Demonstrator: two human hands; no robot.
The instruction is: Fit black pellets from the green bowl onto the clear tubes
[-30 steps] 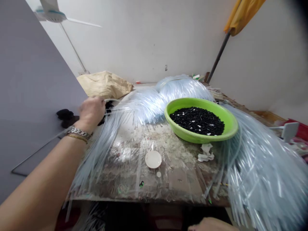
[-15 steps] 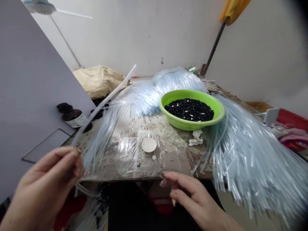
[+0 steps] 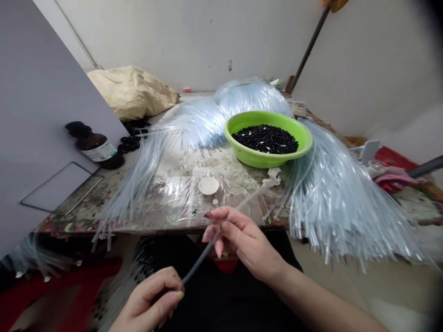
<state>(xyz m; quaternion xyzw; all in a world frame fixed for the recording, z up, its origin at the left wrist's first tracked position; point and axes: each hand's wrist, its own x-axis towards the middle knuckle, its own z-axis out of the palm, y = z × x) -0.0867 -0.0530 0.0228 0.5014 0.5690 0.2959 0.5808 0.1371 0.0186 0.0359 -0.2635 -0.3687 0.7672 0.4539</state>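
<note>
A clear plastic tube (image 3: pixel 200 262) slants across in front of me, from lower left to upper right. One end sits in the closed fingers of my left hand (image 3: pixel 150 302), below the table edge. Further along, my right hand (image 3: pixel 247 244) has thumb and fingers closed around the tube, its other fingertips loosely curled and darkly stained. The tube's far part, blurred, reaches towards a crumpled white scrap (image 3: pixel 272 177). Beyond my hands, a small white dish (image 3: pixel 208 185) rests on the plastic-covered table (image 3: pixel 180 210).
A green basin (image 3: pixel 266 162) of small black pieces stands at the back right. Bundles of clear tubes lie on the right (image 3: pixel 342 207), left (image 3: pixel 138 180) and back (image 3: pixel 254 99). On the left are a brown bottle (image 3: pixel 98 150), a wire frame (image 3: pixel 62 186) and a beige sack (image 3: pixel 131 92).
My left hand has moved right and down, bringing the tube across. My right hand has risen slightly leftward and closed on it. The view has tilted down.
</note>
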